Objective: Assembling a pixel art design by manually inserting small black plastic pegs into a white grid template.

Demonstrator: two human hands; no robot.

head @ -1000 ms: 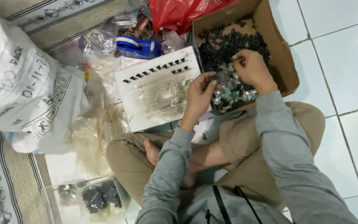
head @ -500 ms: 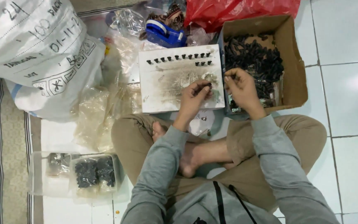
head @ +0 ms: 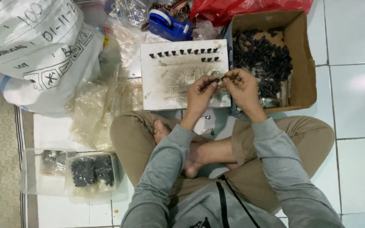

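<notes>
1. Pinching a small dark part (head: 213, 82) between left hand (head: 200, 93) fingertips, over the white board (head: 170, 86).
2. Meeting it with right hand (head: 241, 87), fingertips closed on the same spot; exact grip too small to tell.
3. Sitting in rows along the board's top edge: small black pieces (head: 182, 53).
4. Lying just right of the board: cardboard box (head: 303, 63) of black parts.
5. Resting above the board: blue tape dispenser (head: 168, 25).
</notes>
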